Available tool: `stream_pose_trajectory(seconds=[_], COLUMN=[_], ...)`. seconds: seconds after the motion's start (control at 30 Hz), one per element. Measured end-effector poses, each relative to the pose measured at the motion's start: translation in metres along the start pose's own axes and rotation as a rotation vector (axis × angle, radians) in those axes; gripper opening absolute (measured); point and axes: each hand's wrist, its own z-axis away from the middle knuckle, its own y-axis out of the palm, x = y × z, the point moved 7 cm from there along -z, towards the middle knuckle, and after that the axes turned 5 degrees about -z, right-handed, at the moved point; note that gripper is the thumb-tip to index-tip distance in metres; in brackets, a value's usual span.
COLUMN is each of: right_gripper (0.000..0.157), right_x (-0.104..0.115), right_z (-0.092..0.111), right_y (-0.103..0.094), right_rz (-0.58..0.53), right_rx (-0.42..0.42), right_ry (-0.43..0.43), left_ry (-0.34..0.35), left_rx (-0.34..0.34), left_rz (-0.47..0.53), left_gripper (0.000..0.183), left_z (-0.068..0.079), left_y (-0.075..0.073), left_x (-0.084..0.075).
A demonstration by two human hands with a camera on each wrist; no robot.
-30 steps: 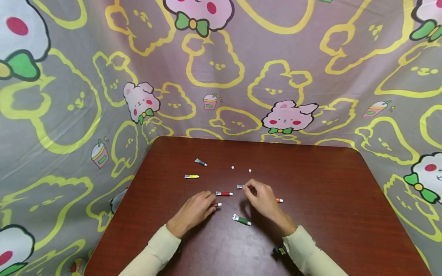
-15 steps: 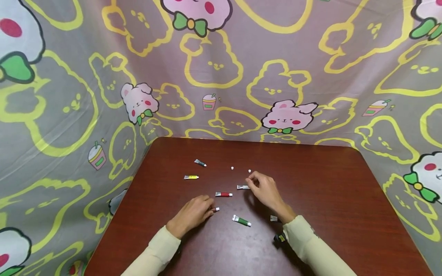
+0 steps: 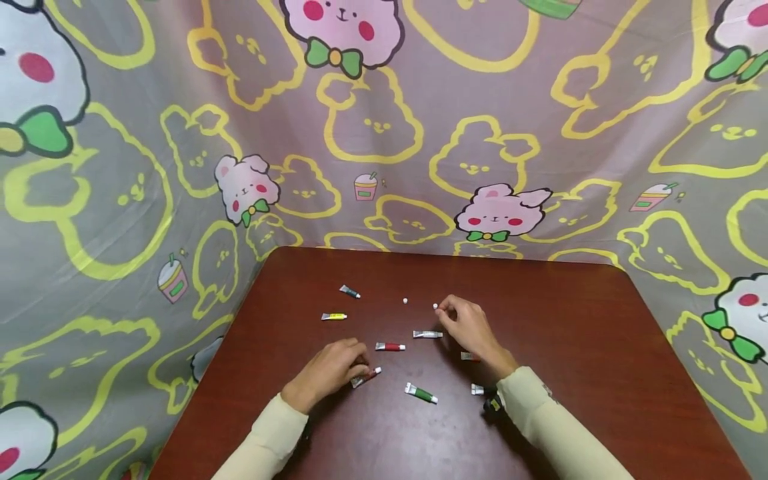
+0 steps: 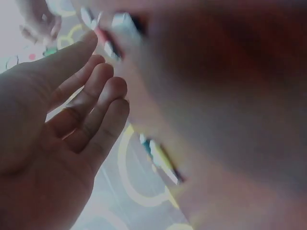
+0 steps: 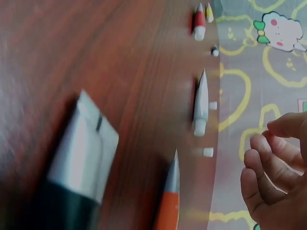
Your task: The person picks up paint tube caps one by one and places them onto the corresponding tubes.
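In the head view, my left hand (image 3: 330,370) hovers with loosely bent fingers beside a small brownish-red paint tube (image 3: 367,377), whose crimped end the fingertips partly cover. Nothing shows in its grasp in the left wrist view. My right hand (image 3: 471,323) has thumb and forefinger close to a small white cap (image 3: 435,307); the right wrist view shows that cap (image 5: 208,152) apart from the fingers. Just left of this hand lies a silver-white paint tube (image 3: 428,335). A red paint tube (image 3: 391,347) and a green one (image 3: 422,393) lie between the hands.
Further back lie a yellow tube (image 3: 334,317), a dark teal tube (image 3: 350,291) and another white cap (image 3: 405,301). The right forearm partly hides an orange tube (image 3: 470,357) and a dark tube (image 3: 477,389). Patterned cloth (image 3: 384,133) hangs around the brown table (image 3: 570,320).
The brownish-red tube has shifted nearer and turned slantwise, and my left fingers have lifted from it. My right hand has moved off the silver-white tube, back toward the cap.
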Motion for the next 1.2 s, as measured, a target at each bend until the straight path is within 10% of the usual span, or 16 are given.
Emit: stream_pose_trajectory(seconds=[0.63,1.2], right_gripper=[0.013,0.029], right_x=[-0.028,-0.046], right_z=[-0.025,-0.040], right_y=[-0.010,0.010], right_rz=[0.014,0.033], right_rx=[0.023,0.193], right_ry=[0.030,0.116], left_ry=[-0.251,-0.269], left_rx=[-0.148,-0.056], left_rz=[-0.121,-0.260], left_gripper=[0.024,0.020], left_z=[-0.027,-0.037], left_y=[-0.024,-0.012], left_x=[0.074,0.091])
